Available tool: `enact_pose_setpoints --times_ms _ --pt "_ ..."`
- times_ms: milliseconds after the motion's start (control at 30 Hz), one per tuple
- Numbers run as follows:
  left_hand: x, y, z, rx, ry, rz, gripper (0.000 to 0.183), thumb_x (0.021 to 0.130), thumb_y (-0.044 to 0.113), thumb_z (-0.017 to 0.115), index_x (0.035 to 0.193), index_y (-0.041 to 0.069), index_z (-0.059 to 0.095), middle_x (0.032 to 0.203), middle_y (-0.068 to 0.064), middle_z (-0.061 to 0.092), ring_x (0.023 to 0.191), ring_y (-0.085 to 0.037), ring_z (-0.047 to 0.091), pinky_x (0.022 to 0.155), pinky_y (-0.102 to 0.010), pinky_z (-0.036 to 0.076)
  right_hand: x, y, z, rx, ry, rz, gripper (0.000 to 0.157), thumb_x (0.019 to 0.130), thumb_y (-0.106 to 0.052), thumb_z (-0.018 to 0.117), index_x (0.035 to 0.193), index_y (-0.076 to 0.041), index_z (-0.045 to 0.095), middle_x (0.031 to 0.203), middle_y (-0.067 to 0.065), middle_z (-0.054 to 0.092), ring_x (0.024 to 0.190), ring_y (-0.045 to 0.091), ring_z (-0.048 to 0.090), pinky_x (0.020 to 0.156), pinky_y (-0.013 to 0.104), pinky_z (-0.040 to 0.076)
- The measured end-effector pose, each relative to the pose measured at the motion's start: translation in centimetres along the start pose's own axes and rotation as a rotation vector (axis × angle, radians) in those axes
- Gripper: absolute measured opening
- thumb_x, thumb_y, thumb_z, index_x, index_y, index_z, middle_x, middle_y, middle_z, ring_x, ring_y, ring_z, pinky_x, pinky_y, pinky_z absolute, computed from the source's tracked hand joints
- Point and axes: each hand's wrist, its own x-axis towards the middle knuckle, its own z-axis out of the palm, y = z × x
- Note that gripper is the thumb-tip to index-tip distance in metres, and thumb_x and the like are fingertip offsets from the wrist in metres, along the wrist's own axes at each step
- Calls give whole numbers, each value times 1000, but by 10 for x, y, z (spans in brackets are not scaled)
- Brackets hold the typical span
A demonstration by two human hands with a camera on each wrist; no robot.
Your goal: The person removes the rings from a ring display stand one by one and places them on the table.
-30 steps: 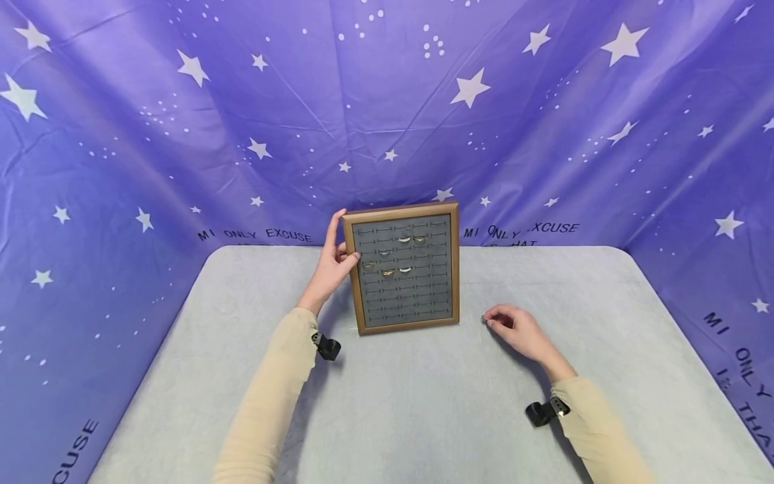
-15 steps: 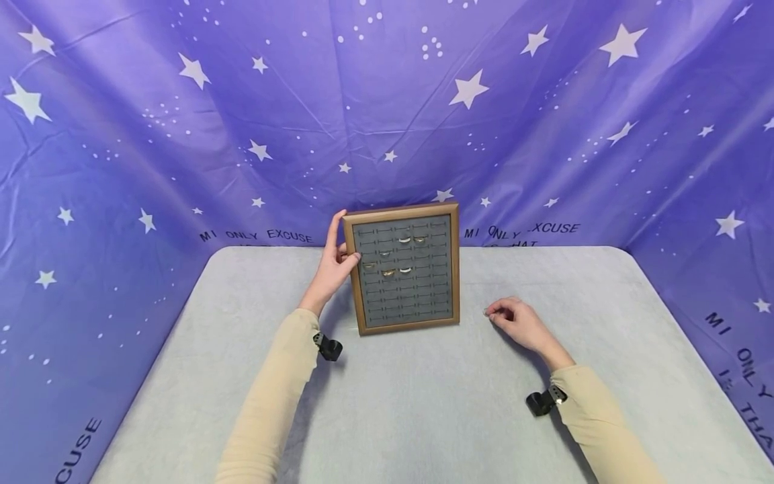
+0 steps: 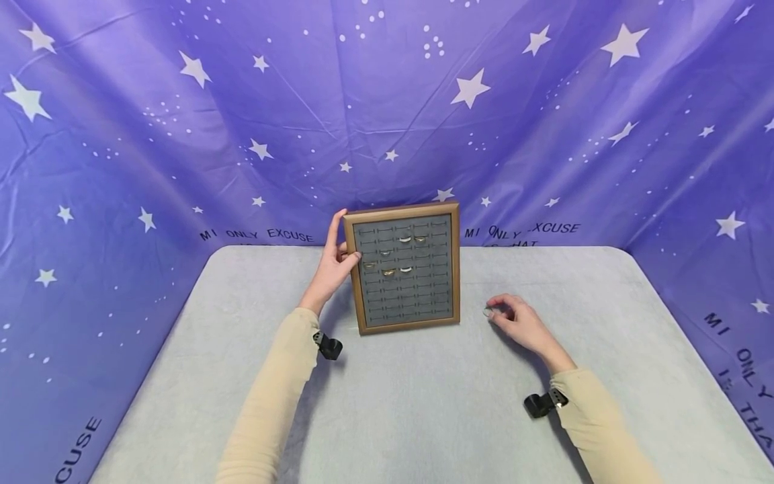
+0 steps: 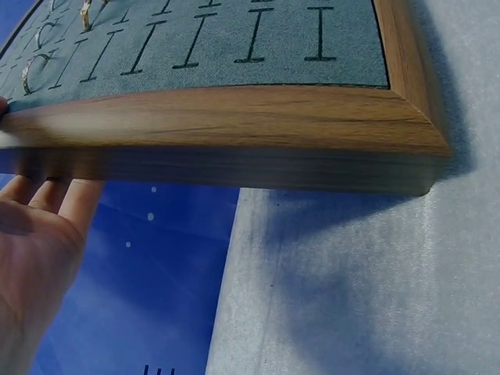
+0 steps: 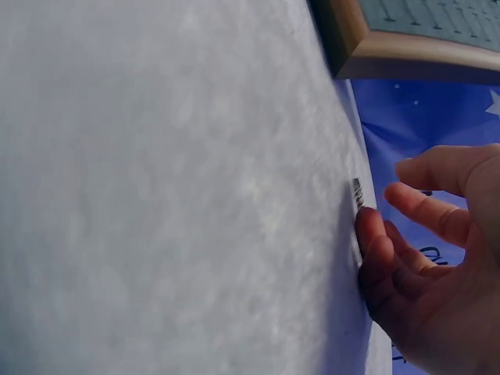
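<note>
The left hand grips the left side of a wooden frame, thumb in front and the other fingers behind. The frame stands on the table, towards the far edge, its grey pad facing the near side. Several rings sit in the pad's slots. The right hand, to the right of the frame and apart from it, appears to pinch a small ring at its fingertips.

The frame looks stiff and fairly light, but might tip; its wooden sides offer the surest hold, away from the rings. The small ring is probably hard, light and slippery, best taken by its band between thumb and fingertip.
</note>
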Motion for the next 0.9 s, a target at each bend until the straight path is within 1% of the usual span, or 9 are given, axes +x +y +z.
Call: enact_pose_setpoints --times_ms 167,233,333,467,600,667,767,833,900 --pt "-2 10 1 -17 -17 -19 83 89 -17 48 155 20 13 108 -30 61 75 -16 59 69 -27 50 -3 -11 -1 100 -19 78 29 91 -1 62 118 7 55 106 26 50 63 15 53 46 25 46" --pt "-3 16 2 -10 -24 -19 83 88 -16 48 155 18 12 108 -32 61 76 -16 59 70 -27 50 -4 -15 -1 133 -27 88 30 92 -1 61 120 6 53 106 26 49 60 17 53 44 27 47" --pt "-5 25 5 15 -23 -12 82 88 -15 48 154 15 12 108 -30 62 77 -15 59 69 -27 50 -5 -21 2 165 -39 82 30 93 -1 60 121 6 53 102 24 52 58 21 55 43 30 48" --pt "-6 28 5 20 -24 -8 81 87 -15 49 154 14 12 107 -30 62 75 -14 58 68 -25 49 -7 -28 8 200 -57 58 30 92 1 59 121 7 53 95 20 54 58 24 55 43 32 49" --pt "-4 19 3 7 -18 -8 81 89 -15 48 154 18 14 106 -30 62 74 -15 58 67 -26 49 -8 -37 17 226 -65 39 29 92 2 59 121 6 54 91 17 56 58 25 55 43 31 48" --pt "-4 19 3 9 -18 -8 79 91 -13 49 155 18 14 107 -31 62 75 -16 60 68 -27 50 -9 -52 17 235 -66 30 29 92 4 58 120 8 54 91 19 56 58 30 56 43 34 49" --pt "-4 20 2 18 -27 -1 76 94 -8 50 155 18 14 107 -32 62 77 -15 63 71 -29 52 -8 -66 21 241 -50 12 28 92 6 57 119 10 55 93 22 57 59 34 56 44 32 48" --pt "-6 28 3 14 -35 -15 74 95 -7 51 155 16 13 107 -34 61 78 -16 63 72 -30 52 -7 -71 25 241 -37 4 28 91 8 57 119 9 56 93 23 58 59 35 55 44 30 47" --pt "-6 29 4 6 -35 -21 73 95 -7 51 155 17 14 107 -32 62 78 -16 64 72 -30 53 -5 -65 30 252 -21 -11 29 91 6 57 120 6 57 96 22 60 61 32 57 46 26 46"
